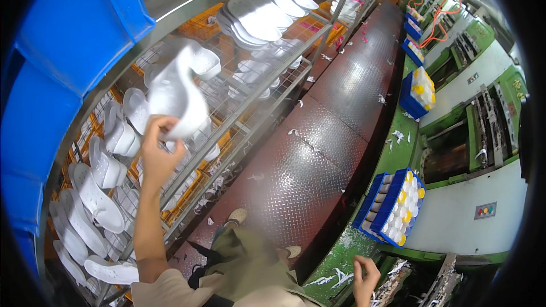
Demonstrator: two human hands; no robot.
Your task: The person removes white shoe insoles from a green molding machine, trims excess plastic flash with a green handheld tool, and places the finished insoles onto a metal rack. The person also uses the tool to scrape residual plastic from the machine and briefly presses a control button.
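My left hand (160,149) grips the near end of a white moulded foam shoe piece (172,98), blurred, above a wire rack shelf. Thumb and fingertips pinch its edge. Around it on the rack (256,94) lie more white perforated shoe pieces (91,196), some nested together. Low in the view, my right hand (365,280) is by the green machine ledge (337,260), its fingers curled; part of it is cut off by the picture's lower edge, and whether it holds anything is not clear. White scraps (340,278) lie on the ledge beside it.
Blue crates of white and yellow-topped containers (403,209) stand on the ledge at right. Green and white machines (473,204) line that side. Blue panels (64,42) flank the rack at left. Scraps lie on the metal tread-plate floor (307,162). Orange hoses (435,25) hang farther off.
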